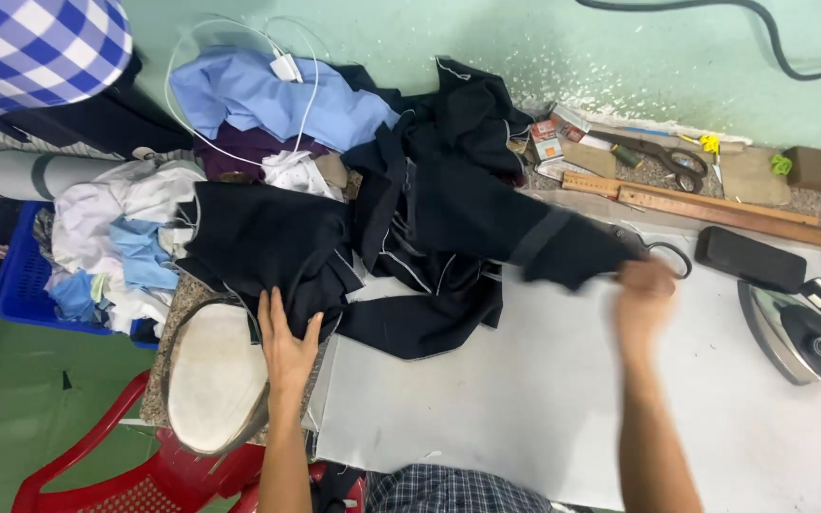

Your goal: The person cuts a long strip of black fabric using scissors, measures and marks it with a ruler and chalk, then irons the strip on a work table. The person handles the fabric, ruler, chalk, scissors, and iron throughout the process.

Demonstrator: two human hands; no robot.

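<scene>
A dark navy cloth garment with pale seam edging (pixel 410 228) lies bunched across the white padded work surface (pixel 544 399), its long axis running left to right, one sleeve-like end reaching right. The left hand (pixel 287 347) lies flat on the garment's lower left part, fingers spread, pressing down. The right hand (pixel 643 290) sits at the garment's right tip and is blurred, so whether it pinches the cloth cannot be told. Black-handled scissors (pixel 662 252) lie just beyond that hand, partly hidden by the cloth. Left of the garment, a heap of white, light blue and purple fabric (pixel 144 218) hides the garment's far edge, with a white cable (pixel 287 66) draped on top. Below the left hand lies an oval cream pressing pad (pixel 216 380). A black-and-silver clothes iron (pixel 805 332) is cut off at the right edge. Long wooden rulers (pixel 715 207) and a second pair of scissors (pixel 667 157) lie along the wall.
</scene>
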